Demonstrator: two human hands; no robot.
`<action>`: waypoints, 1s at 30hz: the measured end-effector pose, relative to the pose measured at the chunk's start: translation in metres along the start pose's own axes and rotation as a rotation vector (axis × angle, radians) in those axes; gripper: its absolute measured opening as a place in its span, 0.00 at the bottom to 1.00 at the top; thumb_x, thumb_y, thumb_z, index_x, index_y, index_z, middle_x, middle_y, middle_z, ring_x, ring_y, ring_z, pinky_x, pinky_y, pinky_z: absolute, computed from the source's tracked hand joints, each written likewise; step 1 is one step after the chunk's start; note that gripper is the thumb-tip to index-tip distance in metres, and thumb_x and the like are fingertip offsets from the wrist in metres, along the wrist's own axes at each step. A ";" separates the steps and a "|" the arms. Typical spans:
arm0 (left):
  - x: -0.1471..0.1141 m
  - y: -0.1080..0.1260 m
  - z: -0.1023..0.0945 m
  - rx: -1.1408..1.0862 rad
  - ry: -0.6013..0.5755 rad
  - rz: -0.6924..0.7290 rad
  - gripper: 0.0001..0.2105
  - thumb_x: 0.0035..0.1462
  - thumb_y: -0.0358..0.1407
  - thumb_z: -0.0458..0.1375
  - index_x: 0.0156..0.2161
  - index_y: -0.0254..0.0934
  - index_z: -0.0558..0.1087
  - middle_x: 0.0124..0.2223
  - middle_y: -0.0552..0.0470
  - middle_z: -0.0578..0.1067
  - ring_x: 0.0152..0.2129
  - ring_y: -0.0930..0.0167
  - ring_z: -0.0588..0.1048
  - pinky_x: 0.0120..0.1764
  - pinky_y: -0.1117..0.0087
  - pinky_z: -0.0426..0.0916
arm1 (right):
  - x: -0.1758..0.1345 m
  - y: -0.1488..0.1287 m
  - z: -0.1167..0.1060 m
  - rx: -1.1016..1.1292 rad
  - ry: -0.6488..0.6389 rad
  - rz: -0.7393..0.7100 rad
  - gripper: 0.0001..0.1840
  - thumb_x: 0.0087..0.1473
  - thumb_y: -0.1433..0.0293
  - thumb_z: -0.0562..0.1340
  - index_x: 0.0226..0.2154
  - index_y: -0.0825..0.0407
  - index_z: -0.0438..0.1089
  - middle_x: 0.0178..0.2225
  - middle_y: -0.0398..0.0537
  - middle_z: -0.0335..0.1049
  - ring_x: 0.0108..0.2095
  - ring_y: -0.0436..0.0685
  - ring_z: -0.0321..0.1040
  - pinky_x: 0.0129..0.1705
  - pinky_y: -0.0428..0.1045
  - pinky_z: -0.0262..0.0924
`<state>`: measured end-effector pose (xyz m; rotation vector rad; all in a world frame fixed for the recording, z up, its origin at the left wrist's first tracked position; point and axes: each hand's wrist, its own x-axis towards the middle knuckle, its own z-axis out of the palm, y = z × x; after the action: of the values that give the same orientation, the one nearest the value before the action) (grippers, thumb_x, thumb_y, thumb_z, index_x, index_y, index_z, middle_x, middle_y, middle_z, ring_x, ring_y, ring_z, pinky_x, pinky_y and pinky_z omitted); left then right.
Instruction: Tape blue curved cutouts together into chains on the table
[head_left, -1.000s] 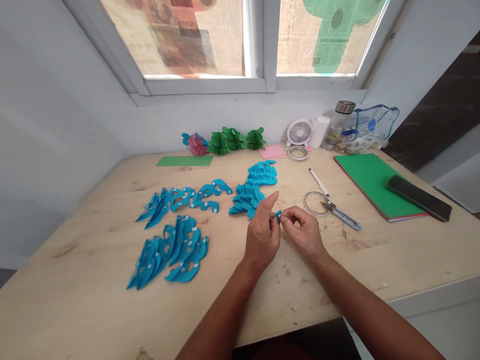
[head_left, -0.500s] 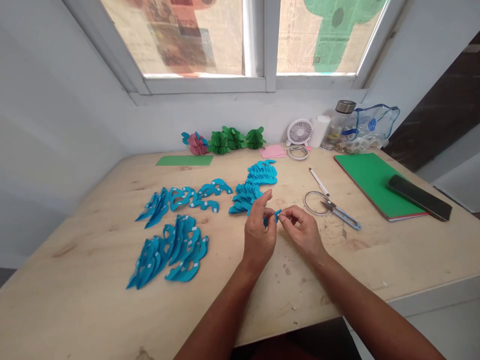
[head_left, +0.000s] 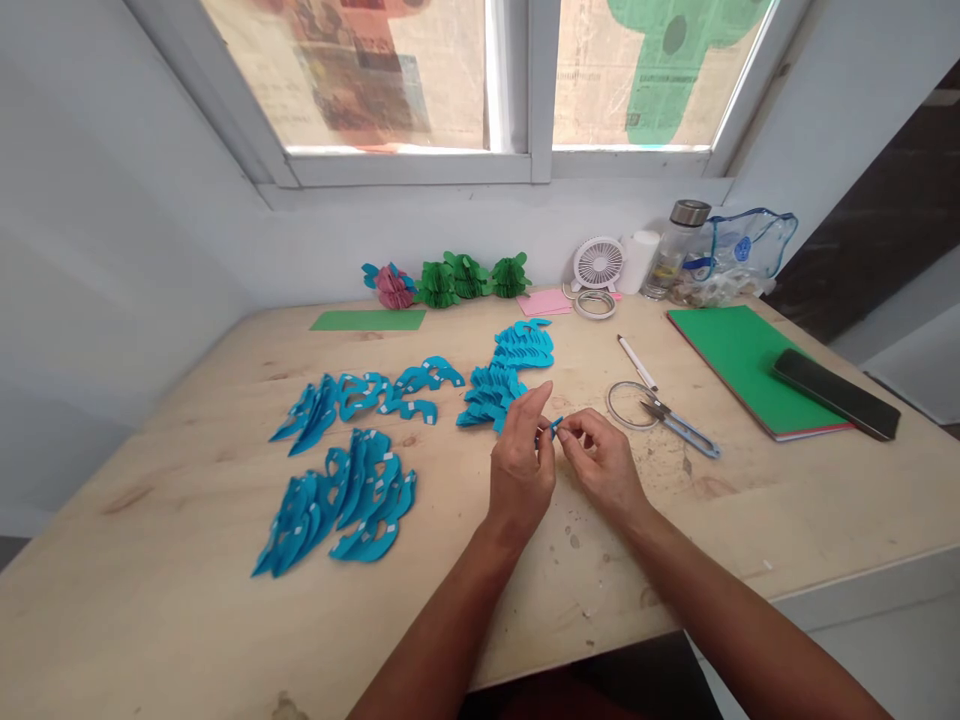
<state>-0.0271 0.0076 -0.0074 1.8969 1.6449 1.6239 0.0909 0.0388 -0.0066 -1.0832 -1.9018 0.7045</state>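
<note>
A small blue paper piece (head_left: 556, 424) is pinched between my two hands, mostly covered by the fingers. My left hand (head_left: 520, 462) closes on its left side with thumb and fingers, one finger sticking up. At its right tip, the thumb and index finger of my right hand (head_left: 600, 458) press together. Just behind the left hand sits a folded, ruffled blue paper cluster (head_left: 487, 393), and a second blue paper stack (head_left: 525, 345) lies beyond it. To the left are curved blue paper cut-outs (head_left: 367, 490) with small white squares on them, in several groups.
Right of my hands lie a tape roll (head_left: 630, 405), blue-handled snips (head_left: 686, 432) and a white pen (head_left: 637, 362). A black phone (head_left: 836, 393) rests on green sheets (head_left: 739, 350). Green paper ornaments (head_left: 466, 277), a small fan (head_left: 598, 264) and a bottle (head_left: 677, 250) stand along the wall.
The fingers have shifted slightly around the blue paper piece, and less of it shows now. Both hands stay in nearly the same place; the other things have not moved.
</note>
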 end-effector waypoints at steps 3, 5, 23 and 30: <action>-0.001 0.000 0.001 0.029 0.000 0.023 0.24 0.57 0.23 0.48 0.58 0.40 0.59 0.52 0.44 0.70 0.38 0.71 0.74 0.39 0.70 0.70 | 0.000 0.001 0.000 -0.016 0.003 -0.008 0.07 0.54 0.70 0.55 0.28 0.50 0.67 0.27 0.47 0.69 0.31 0.55 0.64 0.31 0.48 0.56; -0.001 0.000 0.001 0.049 -0.001 0.043 0.24 0.57 0.23 0.48 0.58 0.40 0.59 0.52 0.44 0.70 0.40 0.71 0.74 0.40 0.70 0.70 | 0.000 0.001 0.000 -0.026 0.002 -0.008 0.07 0.54 0.70 0.55 0.28 0.50 0.67 0.27 0.47 0.70 0.31 0.55 0.64 0.32 0.49 0.56; -0.002 -0.002 0.001 0.119 -0.035 0.150 0.24 0.59 0.23 0.46 0.60 0.38 0.57 0.53 0.42 0.68 0.48 0.69 0.70 0.49 0.66 0.67 | -0.002 0.001 0.001 -0.118 0.033 -0.006 0.08 0.55 0.70 0.55 0.25 0.50 0.66 0.26 0.46 0.70 0.29 0.54 0.64 0.32 0.49 0.55; -0.002 -0.002 0.002 0.118 -0.043 0.148 0.24 0.59 0.24 0.46 0.60 0.38 0.57 0.54 0.42 0.69 0.47 0.68 0.71 0.48 0.66 0.68 | -0.003 0.001 0.000 -0.187 0.037 -0.057 0.09 0.55 0.70 0.54 0.26 0.50 0.66 0.27 0.47 0.70 0.30 0.56 0.64 0.34 0.50 0.56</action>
<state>-0.0265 0.0078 -0.0102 2.1426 1.6525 1.5570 0.0919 0.0368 -0.0080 -1.1432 -1.9891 0.4784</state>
